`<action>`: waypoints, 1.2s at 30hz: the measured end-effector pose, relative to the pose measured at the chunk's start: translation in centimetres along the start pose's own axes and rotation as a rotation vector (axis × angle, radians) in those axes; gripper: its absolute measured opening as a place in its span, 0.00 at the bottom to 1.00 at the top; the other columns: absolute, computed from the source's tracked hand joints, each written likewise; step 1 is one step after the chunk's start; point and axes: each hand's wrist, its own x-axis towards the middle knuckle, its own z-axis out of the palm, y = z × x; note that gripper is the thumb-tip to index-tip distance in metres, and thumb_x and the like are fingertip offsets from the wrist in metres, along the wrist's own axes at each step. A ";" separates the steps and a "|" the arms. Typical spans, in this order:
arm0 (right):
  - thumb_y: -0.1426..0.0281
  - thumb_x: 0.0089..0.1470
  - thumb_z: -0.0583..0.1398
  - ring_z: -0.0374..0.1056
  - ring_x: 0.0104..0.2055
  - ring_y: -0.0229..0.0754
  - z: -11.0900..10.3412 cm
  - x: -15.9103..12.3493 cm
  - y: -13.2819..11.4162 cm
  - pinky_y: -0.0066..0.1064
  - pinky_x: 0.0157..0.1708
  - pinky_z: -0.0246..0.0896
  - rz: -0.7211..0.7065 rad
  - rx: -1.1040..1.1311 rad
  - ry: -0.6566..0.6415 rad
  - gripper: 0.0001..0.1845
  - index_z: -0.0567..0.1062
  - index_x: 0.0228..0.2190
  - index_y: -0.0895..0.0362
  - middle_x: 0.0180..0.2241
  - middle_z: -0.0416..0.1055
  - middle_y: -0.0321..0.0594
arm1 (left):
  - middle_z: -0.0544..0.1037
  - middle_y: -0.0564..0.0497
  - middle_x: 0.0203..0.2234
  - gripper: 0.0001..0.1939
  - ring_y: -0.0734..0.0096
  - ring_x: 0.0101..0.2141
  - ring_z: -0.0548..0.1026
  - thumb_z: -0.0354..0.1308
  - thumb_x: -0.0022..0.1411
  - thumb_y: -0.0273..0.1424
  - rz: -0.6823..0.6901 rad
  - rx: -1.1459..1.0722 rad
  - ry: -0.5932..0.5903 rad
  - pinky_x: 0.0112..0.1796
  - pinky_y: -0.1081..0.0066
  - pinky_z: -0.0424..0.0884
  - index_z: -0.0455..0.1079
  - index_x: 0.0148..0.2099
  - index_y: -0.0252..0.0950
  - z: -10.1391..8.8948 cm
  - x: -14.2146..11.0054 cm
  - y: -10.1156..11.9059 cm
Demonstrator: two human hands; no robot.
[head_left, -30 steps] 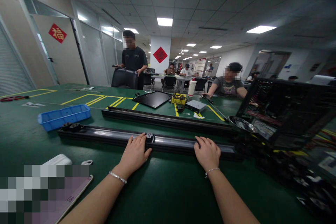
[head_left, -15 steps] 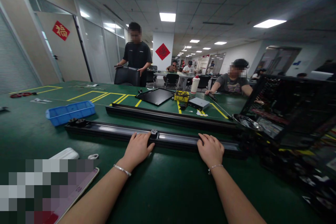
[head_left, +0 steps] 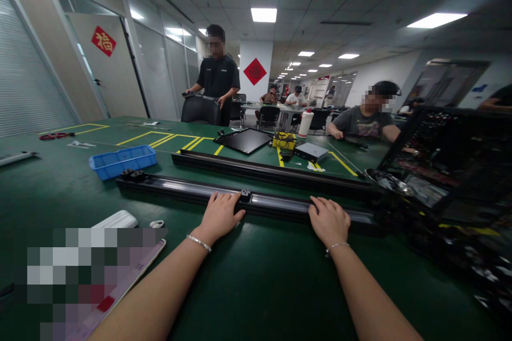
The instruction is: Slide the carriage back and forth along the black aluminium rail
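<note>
Lying across the green table in front of me is a long black rail (head_left: 276, 203) with a shiny channel along its top. My left hand (head_left: 221, 214) is closed over its near edge, fingers on top and thumb at the near side, just left of a small dark block (head_left: 245, 195) seated in the channel. Farther right, my right hand (head_left: 330, 219) grips the same rail with curled fingers. Dark fittings (head_left: 133, 174) sit at the rail's left end, while its right end is lost in dark clutter. Behind it, roughly parallel, lies a second black rail (head_left: 260, 169).
A blue bin (head_left: 124, 162) stands behind the rail's left end. A phone (head_left: 138, 266) and white case (head_left: 118, 220) lie near my left forearm. Farther back are a black panel (head_left: 246, 140), grey box (head_left: 311, 152) and bottle (head_left: 305, 123). A black frame (head_left: 448, 160) rises at right; two people face me.
The view has turned slightly left and down, so everything appears shifted right and up. Both hands keep their places on the rail. The seated person's hand at right has moved slightly.
</note>
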 end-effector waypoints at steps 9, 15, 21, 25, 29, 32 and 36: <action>0.63 0.55 0.46 0.54 0.56 0.45 0.0 0.0 0.0 0.43 0.53 0.44 -0.005 0.013 -0.001 0.23 0.70 0.49 0.46 0.52 0.66 0.33 | 0.74 0.47 0.43 0.24 0.59 0.47 0.68 0.49 0.59 0.41 -0.006 0.028 0.015 0.54 0.56 0.52 0.60 0.57 0.39 0.3 -0.1 0.2; 0.64 0.55 0.46 0.55 0.55 0.46 -0.1 -0.1 0.0 0.43 0.52 0.46 -0.009 0.004 0.016 0.23 0.71 0.48 0.47 0.51 0.68 0.35 | 0.74 0.47 0.44 0.23 0.59 0.47 0.68 0.50 0.59 0.39 0.000 0.010 0.034 0.55 0.55 0.51 0.61 0.56 0.40 0.3 -0.3 0.3; 0.65 0.54 0.46 0.57 0.54 0.46 0.0 -0.1 0.0 0.44 0.51 0.48 -0.024 0.008 0.052 0.22 0.72 0.47 0.48 0.51 0.68 0.36 | 0.72 0.45 0.49 0.24 0.60 0.51 0.67 0.50 0.59 0.38 0.020 -0.049 0.080 0.58 0.51 0.45 0.59 0.57 0.37 0.8 -0.2 0.3; 0.65 0.55 0.46 0.56 0.55 0.47 -0.1 0.0 0.0 0.45 0.51 0.47 -0.024 0.018 0.039 0.23 0.72 0.48 0.48 0.51 0.68 0.37 | 0.72 0.45 0.49 0.23 0.61 0.52 0.66 0.50 0.59 0.37 0.044 -0.083 0.072 0.59 0.51 0.45 0.60 0.56 0.36 0.8 -0.1 0.2; 0.64 0.56 0.46 0.56 0.55 0.46 -0.3 -0.1 0.0 0.44 0.52 0.46 -0.024 0.010 0.030 0.23 0.72 0.48 0.49 0.51 0.68 0.36 | 0.73 0.45 0.48 0.21 0.60 0.51 0.67 0.50 0.59 0.36 0.042 -0.109 0.061 0.58 0.51 0.46 0.62 0.54 0.37 0.8 0.0 0.1; 0.64 0.57 0.45 0.55 0.56 0.46 -0.3 -0.4 -0.3 0.44 0.54 0.45 -0.045 0.009 0.025 0.23 0.71 0.48 0.50 0.52 0.67 0.37 | 0.74 0.45 0.48 0.21 0.60 0.50 0.68 0.50 0.59 0.37 0.039 -0.119 0.051 0.58 0.50 0.46 0.62 0.54 0.36 1.0 0.1 -0.1; 0.64 0.58 0.44 0.55 0.57 0.45 -0.1 -1.0 -1.4 0.43 0.56 0.44 -0.146 0.046 0.009 0.23 0.71 0.49 0.50 0.53 0.65 0.38 | 0.74 0.45 0.47 0.21 0.60 0.50 0.69 0.50 0.59 0.37 0.050 -0.121 0.048 0.58 0.49 0.46 0.62 0.54 0.37 1.2 0.1 -0.3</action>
